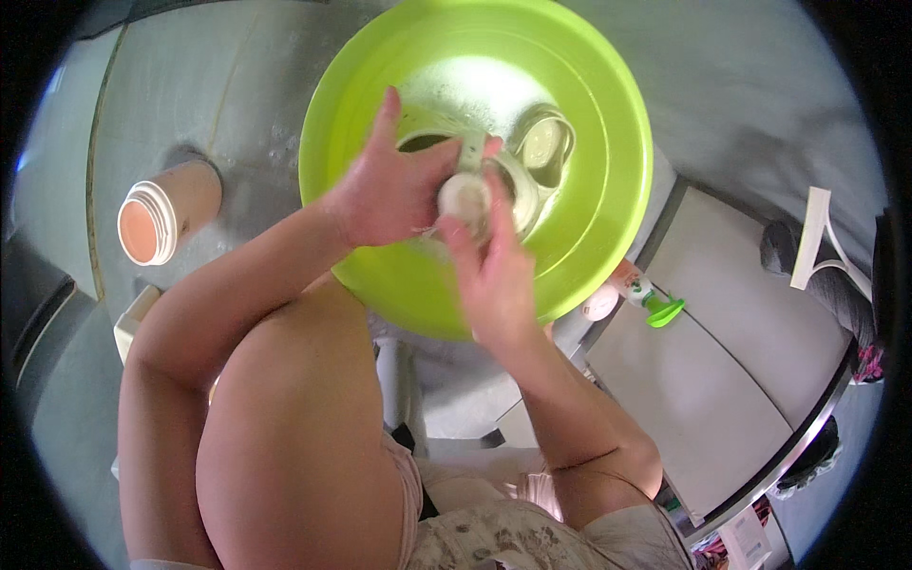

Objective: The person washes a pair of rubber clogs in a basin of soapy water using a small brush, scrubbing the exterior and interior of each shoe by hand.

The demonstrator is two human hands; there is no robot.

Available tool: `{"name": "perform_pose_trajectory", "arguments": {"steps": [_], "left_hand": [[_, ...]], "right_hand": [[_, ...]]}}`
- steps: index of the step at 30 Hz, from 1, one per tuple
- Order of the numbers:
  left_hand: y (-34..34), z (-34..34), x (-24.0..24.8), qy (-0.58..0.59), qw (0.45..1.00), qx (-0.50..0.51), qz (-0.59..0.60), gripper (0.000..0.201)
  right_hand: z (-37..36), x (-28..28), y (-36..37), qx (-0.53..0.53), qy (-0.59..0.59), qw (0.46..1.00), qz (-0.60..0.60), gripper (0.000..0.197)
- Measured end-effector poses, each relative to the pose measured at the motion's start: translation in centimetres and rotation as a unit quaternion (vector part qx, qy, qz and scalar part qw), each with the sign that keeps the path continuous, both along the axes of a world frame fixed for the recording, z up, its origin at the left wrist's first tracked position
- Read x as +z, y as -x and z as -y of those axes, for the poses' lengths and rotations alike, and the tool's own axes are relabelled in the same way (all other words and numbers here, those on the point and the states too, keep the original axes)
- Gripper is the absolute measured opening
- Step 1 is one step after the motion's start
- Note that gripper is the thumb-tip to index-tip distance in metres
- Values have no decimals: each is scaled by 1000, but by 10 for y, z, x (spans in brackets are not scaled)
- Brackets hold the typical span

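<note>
Basin: a wide lime-green basin (610, 180) takes up the upper middle, with white suds (475, 87) inside.
Piece in hand: a pale round piece with a strap (465, 198) is up between both hands, over the basin.
Left hand: the left hand (394, 195) grips the piece, fingers curled behind it, thumb sticking up.
Right hand: the right hand (489, 261) has thumb and fingers against the near side; blur means I cannot tell whether they grip or only press.
Also in the basin: a pale looped part (544, 142), right of the hands.
Floor: a grey surface (252, 85), with a thin seam towards the left.
Left side: a peach canister (190, 195), its mouth uncovered.
Right side: a pale panelled top with a dark edge (703, 380); near its corner, a small bottle with a green nozzle (635, 285).
Far right: a white frame (810, 237) beside a dark grey roll (779, 249).
</note>
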State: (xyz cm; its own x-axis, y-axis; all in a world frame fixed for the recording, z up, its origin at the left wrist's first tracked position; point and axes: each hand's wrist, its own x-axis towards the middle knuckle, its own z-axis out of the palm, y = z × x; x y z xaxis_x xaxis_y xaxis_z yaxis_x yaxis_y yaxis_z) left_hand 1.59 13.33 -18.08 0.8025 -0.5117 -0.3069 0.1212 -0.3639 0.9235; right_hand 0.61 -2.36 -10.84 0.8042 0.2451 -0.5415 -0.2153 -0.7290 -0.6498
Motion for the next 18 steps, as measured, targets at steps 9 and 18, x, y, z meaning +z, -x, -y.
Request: {"name": "perform_pose_trajectory", "arguments": {"steps": [9, 18], "left_hand": [[-15, 10, 18, -312, 862, 99, 388, 49], [-14, 8, 28, -228, 840, 188, 455, 48]], "right_hand": [[-17, -5, -16, 20, -35, 978, 206, 59], [-16, 3, -13, -77, -126, 977, 154, 57]]}}
